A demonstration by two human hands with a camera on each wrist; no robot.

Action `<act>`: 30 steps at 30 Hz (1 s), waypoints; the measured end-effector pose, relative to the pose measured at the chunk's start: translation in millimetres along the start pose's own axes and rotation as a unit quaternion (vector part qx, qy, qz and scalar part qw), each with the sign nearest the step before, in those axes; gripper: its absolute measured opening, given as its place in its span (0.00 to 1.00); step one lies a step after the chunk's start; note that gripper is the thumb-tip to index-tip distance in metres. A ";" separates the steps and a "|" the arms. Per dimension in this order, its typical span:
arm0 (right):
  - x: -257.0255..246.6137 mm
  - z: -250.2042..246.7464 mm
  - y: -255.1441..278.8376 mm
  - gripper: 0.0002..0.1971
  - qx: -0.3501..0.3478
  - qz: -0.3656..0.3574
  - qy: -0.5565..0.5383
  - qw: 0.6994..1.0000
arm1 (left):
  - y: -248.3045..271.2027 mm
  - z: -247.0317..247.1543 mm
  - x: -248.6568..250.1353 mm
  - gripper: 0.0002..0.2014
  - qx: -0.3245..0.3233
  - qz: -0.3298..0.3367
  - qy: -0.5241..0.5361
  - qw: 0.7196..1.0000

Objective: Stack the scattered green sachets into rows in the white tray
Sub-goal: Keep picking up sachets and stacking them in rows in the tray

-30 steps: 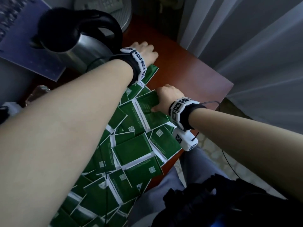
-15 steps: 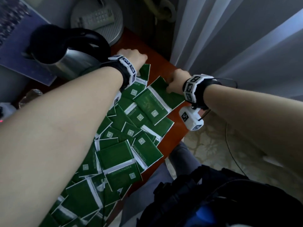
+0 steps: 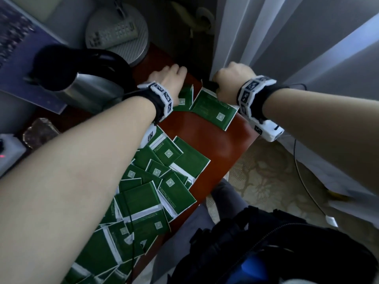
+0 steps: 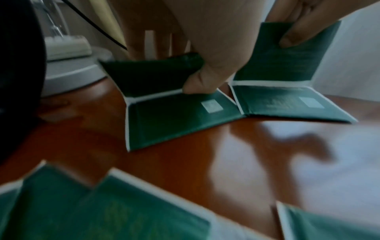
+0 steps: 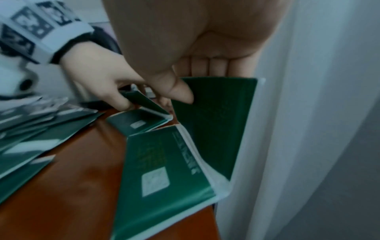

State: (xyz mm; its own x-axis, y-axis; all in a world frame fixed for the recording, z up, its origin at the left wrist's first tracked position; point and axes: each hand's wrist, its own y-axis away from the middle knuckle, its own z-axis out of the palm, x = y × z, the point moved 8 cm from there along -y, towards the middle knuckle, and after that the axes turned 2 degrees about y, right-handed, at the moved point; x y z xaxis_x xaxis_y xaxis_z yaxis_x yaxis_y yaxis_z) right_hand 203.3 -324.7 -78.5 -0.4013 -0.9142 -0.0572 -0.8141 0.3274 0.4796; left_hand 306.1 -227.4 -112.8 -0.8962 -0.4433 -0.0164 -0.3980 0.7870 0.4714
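- Head view: gathering step, judged early. Left hand (image 3: 170, 78) and right hand (image 3: 233, 76) at the far end of the red-brown table (image 3: 205, 136), each on a folded pair of green sachets. Left pair (image 3: 185, 99) just beside right pair (image 3: 215, 110), corners almost touching. Main scatter of sachets (image 3: 155, 191) spread over the near left of the table, well apart from the 2 held pairs. White tray not identifiable in any view. Kettle (image 3: 82, 87) to the far left; curtain (image 3: 297, 48) to the right.
- Left wrist view: left thumb (image 4: 197, 81) pressed on the white seam, fingers curled behind the raised flap, so gripping the left pair (image 4: 174, 116). Lower flap flat on the table, upper flap tilted up; seam and long axis running left to right, code square facing up toward the near side. Right pair (image 4: 287, 104) in the same posture.
- Right wrist view: right thumb (image 5: 180, 92) on the front of the upright flap, fingers behind, so pinching the right pair (image 5: 174, 170). Lower flap flat, pointing toward the near table edge; fold running near to far along the curtain side.
- Next move, as a judgement: lifting both pairs clear, squaring them, then locating the tray; care needed against unfolding at the seam.
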 end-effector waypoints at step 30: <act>-49.3 99.2 16.5 0.26 0.055 0.037 0.002 0.998 | 25.2 68.6 20.5 0.43 0.007 -0.010 -0.071 0.997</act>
State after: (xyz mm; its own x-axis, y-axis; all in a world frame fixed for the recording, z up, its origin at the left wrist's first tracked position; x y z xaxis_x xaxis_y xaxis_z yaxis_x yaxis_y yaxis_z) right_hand 168.0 -250.5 -154.6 -0.4607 -0.8873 -0.0212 -0.8237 0.4185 0.3827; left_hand 264.2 -187.2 -161.8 -0.9065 -0.3945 -0.1505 -0.4176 0.7850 0.4576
